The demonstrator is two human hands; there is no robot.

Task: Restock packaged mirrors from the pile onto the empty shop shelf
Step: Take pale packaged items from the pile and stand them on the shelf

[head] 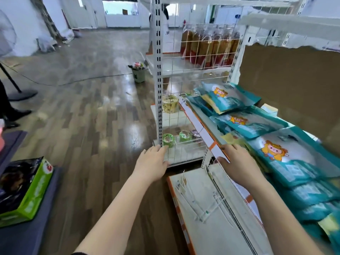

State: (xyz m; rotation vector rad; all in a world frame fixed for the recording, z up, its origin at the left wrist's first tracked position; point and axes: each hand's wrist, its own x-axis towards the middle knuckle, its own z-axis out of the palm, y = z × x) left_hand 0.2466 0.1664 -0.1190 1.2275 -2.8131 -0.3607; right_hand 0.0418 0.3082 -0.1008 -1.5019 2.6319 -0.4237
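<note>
At the white orange-trimmed shelf (206,137) edge, right hand (239,164) spreads its grip beside teal cartoon packets (294,162); left hand (152,162), spread, hovers above open wood floor (92,126).

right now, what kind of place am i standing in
Most likely a small shop: white metal shelving with wire-grid sides, teal packaged goods laid along one shelf, and round tubs on the lower shelves.

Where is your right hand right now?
Head view, right of centre: the right hand rests at the front edge of the shelf, just beside the nearest teal package, with the left hand apart to its left.
</note>
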